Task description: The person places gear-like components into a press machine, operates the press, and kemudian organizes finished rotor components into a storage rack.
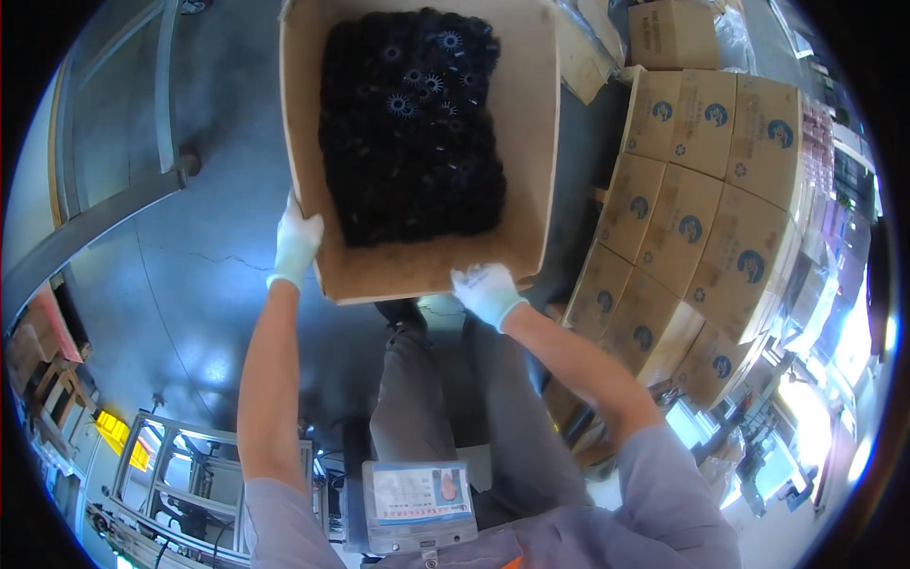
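A large open cardboard box lies in front of me, its inside facing up. Black toothed parts, like small gears, fill it in a dense dark heap; a few stand out with shiny teeth. My left hand, in a white glove, is closed on the left wall close to the near corner. On the near edge, right of the middle, my gloved right hand has its fingers hooked over the rim. What the box rests on is hidden beneath it.
Sealed cartons are stacked in rows on the right, with another carton behind them. A metal rail frame stands at the left. An aluminium-profile frame and a yellow bin are at lower left.
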Demonstrator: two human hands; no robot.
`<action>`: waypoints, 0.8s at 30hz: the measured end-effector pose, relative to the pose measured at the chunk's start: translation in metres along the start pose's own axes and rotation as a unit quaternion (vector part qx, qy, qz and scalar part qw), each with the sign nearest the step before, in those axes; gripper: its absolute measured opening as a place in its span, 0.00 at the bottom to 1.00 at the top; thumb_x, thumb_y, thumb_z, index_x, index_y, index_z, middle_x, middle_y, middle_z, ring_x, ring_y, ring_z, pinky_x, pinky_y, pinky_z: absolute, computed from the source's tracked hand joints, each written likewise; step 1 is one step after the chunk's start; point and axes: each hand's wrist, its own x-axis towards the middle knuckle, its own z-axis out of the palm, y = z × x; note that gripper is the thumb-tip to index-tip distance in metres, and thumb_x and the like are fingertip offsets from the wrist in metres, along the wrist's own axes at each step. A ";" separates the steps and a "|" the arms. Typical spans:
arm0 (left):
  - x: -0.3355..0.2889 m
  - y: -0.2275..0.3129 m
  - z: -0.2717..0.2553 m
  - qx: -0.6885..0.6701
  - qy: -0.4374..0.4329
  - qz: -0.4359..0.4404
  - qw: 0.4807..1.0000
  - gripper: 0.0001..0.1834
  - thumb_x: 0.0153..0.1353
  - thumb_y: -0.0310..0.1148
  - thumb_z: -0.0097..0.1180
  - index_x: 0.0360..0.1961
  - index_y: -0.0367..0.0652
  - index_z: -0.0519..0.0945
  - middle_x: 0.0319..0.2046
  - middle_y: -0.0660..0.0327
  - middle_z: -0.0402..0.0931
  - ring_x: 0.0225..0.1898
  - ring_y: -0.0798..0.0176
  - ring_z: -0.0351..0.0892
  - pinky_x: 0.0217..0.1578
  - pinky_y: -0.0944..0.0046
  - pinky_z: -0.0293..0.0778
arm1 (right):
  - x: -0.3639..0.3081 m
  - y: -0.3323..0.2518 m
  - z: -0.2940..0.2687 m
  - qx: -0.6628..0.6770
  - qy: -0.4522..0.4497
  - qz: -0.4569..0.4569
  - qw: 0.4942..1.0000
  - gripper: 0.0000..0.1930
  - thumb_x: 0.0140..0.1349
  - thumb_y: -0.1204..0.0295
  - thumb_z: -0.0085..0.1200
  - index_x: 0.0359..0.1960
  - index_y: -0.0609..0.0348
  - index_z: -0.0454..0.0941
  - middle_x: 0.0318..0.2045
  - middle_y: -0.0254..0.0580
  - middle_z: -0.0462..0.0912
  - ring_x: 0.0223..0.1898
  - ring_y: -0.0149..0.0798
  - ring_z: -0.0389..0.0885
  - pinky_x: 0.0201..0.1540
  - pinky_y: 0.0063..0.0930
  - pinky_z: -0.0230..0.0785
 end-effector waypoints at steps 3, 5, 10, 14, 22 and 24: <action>-0.002 0.014 -0.004 0.297 0.110 0.000 0.948 0.42 0.57 0.29 0.56 0.73 0.37 0.55 0.63 0.38 0.67 0.63 0.36 0.68 0.64 0.45 0.64 | 0.019 -0.013 -0.026 0.104 -0.093 0.001 0.990 0.26 0.65 0.50 0.52 0.56 0.56 0.77 0.46 0.48 0.84 0.51 0.51 0.83 0.51 0.46 0.75; -0.031 0.035 0.024 0.381 0.195 0.133 0.894 0.41 0.58 0.29 0.57 0.72 0.37 0.56 0.69 0.43 0.60 0.68 0.36 0.60 0.65 0.44 0.63 | 0.013 0.021 -0.017 0.325 0.052 0.003 0.944 0.40 0.61 0.38 0.53 0.64 0.56 0.70 0.58 0.56 0.76 0.60 0.57 0.75 0.60 0.47 0.69; -0.061 0.057 0.121 0.040 0.071 -0.063 0.995 0.48 0.60 0.54 0.64 0.72 0.36 0.58 0.68 0.43 0.64 0.68 0.40 0.63 0.68 0.50 0.59 | 0.098 0.107 -0.055 0.429 0.213 0.222 0.850 0.44 0.61 0.35 0.53 0.70 0.53 0.63 0.66 0.61 0.66 0.66 0.60 0.67 0.68 0.48 0.60; 0.004 -0.027 0.136 -0.369 0.113 -0.431 0.815 0.58 0.56 0.63 0.64 0.74 0.33 0.52 0.73 0.46 0.54 0.70 0.46 0.61 0.69 0.55 0.59 | 0.175 0.138 -0.050 0.354 0.175 0.272 0.877 0.47 0.58 0.30 0.50 0.71 0.48 0.63 0.67 0.62 0.64 0.68 0.62 0.64 0.68 0.51 0.60; 0.029 -0.017 0.189 -0.191 0.208 -0.441 0.852 0.68 0.49 0.64 0.69 0.74 0.31 0.45 0.72 0.30 0.42 0.71 0.38 0.56 0.69 0.50 0.59 | 0.216 0.129 -0.025 0.275 0.138 0.303 0.902 0.46 0.51 0.26 0.53 0.67 0.38 0.70 0.63 0.61 0.66 0.67 0.63 0.62 0.63 0.51 0.66; 0.029 -0.034 0.182 -0.238 0.200 -0.398 0.863 0.66 0.48 0.63 0.71 0.75 0.37 0.46 0.74 0.36 0.43 0.71 0.41 0.56 0.68 0.42 0.60 | 0.216 0.107 -0.040 0.239 0.090 0.245 0.935 0.44 0.50 0.26 0.54 0.64 0.38 0.74 0.60 0.59 0.69 0.64 0.61 0.67 0.61 0.49 0.67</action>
